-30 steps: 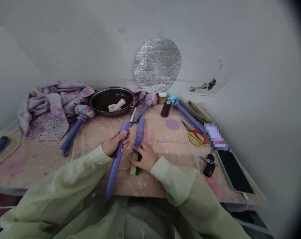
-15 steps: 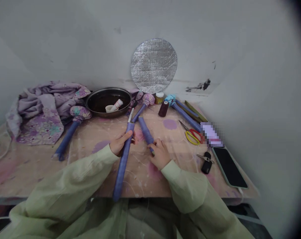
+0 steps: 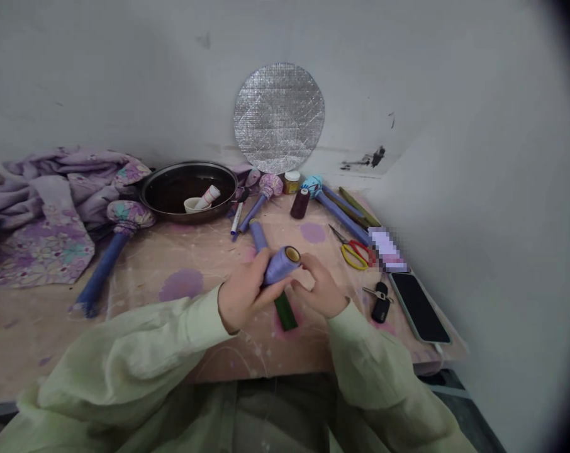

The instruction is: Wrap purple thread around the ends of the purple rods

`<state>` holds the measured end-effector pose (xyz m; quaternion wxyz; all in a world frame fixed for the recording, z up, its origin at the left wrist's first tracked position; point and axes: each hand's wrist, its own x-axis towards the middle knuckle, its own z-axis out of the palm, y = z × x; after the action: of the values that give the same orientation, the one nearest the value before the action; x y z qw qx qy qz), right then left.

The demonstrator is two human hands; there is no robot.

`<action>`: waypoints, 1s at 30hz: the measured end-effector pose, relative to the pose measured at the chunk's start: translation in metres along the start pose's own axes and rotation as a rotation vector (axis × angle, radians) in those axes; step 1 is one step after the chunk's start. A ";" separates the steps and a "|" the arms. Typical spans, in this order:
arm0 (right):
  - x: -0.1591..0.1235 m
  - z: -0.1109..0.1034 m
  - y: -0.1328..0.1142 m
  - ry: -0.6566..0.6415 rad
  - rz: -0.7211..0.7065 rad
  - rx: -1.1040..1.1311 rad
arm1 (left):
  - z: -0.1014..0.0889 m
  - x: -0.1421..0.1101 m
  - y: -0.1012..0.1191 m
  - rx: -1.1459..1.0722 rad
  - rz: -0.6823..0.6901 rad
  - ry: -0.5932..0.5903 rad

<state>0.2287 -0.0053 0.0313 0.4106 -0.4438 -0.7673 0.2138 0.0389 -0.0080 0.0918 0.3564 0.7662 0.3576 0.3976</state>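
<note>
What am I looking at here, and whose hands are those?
There is no machine here. These are a person's own bare hands, filmed by a camera worn on their head that looks forward and down. The left hand grips a lavender cloth-wrapped tube, and the right hand reaches up against it. A dark green stick shows just below. On the stained wooden board lie red-and-yellow scissors, a phone, a dark thread spool, and a dark pan beside a floral cloth.
</note>
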 end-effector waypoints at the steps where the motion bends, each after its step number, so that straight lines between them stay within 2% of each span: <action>1: 0.002 -0.007 -0.007 0.049 -0.008 0.066 | 0.001 0.001 0.001 0.104 0.070 0.004; 4: 0.003 -0.022 -0.029 0.123 -0.007 0.241 | 0.003 0.002 -0.001 0.391 0.267 0.025; 7: 0.000 -0.029 -0.048 0.189 -0.045 0.326 | 0.005 0.002 -0.004 0.595 0.408 0.054; 12: -0.004 -0.031 -0.060 0.208 -0.104 0.290 | 0.004 0.001 -0.003 0.758 0.521 0.099; 18: -0.003 -0.039 -0.065 0.190 -0.114 0.063 | 0.000 0.001 -0.002 0.859 0.537 0.062; 23: 0.001 -0.048 -0.069 0.133 -0.171 -0.123 | -0.003 0.002 -0.005 0.923 0.507 -0.060; 30: 0.011 -0.056 -0.064 -0.066 -0.285 -0.361 | -0.005 0.002 -0.007 0.940 0.448 -0.214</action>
<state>0.2392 -0.0309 0.1121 0.3255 -0.3899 -0.8610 0.0273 0.0334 -0.0013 0.0888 -0.0843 0.9371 0.2865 0.1804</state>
